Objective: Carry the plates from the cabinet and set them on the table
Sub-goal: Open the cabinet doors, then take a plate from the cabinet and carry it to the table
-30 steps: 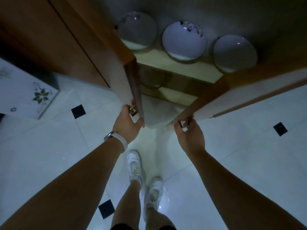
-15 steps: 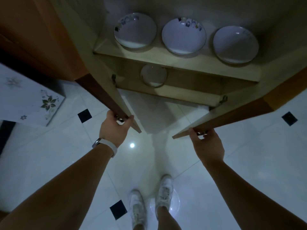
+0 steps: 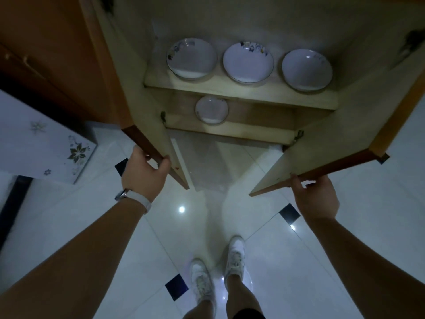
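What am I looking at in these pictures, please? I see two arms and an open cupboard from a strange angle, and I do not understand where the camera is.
No machine is here: a person works with two bare hands. The one camera sits on the person's head and looks forward and down, so you see their own arms and white shoes on the tiled floor. The left hand grips the edge of the left door of the cabinet; the right hand grips the right door. Both doors stand open. On the upper shelf lie a left plate, a middle plate and a right plate; a smaller plate lies on the lower shelf. No plate is held yet.
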`<state>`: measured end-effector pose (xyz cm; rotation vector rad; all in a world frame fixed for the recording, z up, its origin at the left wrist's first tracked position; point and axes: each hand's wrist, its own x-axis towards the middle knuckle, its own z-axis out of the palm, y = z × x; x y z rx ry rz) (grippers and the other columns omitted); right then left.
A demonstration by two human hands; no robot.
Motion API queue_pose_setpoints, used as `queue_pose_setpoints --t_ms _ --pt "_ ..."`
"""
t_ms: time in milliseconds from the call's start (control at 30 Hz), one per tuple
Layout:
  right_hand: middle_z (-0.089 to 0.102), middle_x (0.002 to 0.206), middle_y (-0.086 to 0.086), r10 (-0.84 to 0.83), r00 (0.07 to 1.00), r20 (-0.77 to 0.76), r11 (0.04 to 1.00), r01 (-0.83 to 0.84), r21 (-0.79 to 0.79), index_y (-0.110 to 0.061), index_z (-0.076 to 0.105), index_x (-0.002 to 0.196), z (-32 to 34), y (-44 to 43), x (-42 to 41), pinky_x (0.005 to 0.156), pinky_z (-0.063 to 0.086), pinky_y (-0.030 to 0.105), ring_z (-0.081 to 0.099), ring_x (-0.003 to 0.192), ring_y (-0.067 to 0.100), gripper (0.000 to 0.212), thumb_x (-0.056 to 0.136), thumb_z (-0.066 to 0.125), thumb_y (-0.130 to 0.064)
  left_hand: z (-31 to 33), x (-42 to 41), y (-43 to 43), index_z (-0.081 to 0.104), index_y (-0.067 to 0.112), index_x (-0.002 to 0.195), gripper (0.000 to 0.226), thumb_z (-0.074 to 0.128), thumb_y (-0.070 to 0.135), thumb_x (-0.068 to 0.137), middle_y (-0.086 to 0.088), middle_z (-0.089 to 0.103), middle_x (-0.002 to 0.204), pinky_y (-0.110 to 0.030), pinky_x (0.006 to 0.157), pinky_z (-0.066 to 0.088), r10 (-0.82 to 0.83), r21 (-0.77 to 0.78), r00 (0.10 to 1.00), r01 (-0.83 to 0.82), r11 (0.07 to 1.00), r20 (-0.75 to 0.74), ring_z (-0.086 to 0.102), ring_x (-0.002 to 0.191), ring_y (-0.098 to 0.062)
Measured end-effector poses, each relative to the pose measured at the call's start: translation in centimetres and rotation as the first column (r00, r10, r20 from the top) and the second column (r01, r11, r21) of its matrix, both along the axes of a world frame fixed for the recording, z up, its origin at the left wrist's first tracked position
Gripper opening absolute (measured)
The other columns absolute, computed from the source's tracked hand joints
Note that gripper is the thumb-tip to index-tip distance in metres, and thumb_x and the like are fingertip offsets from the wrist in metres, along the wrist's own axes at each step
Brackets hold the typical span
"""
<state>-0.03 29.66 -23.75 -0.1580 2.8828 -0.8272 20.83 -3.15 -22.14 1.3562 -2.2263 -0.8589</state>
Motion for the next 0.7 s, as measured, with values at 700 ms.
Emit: queue_pose_setpoints --t_ms 700 --pt "0.052 0.133 0.029 0.444 0.793 -0.418 0.871 -0.271 0.411 -0.001 0.062 0.120 18.7 9.1 -0.9 0.096 0.048 0.058 0.051 0.120 0.046 0.047 0.078 0.078 -0.016 15.7 4.8 -3.9 0.047 0.020 0.127 0.051 0.067 0.033 0.083 -0.010 0.050 0.126 -0.041 0.080 0.051 -0.217 -0.285 0.972 0.232 0.930 0.085 0.057 0.102 -0.028"
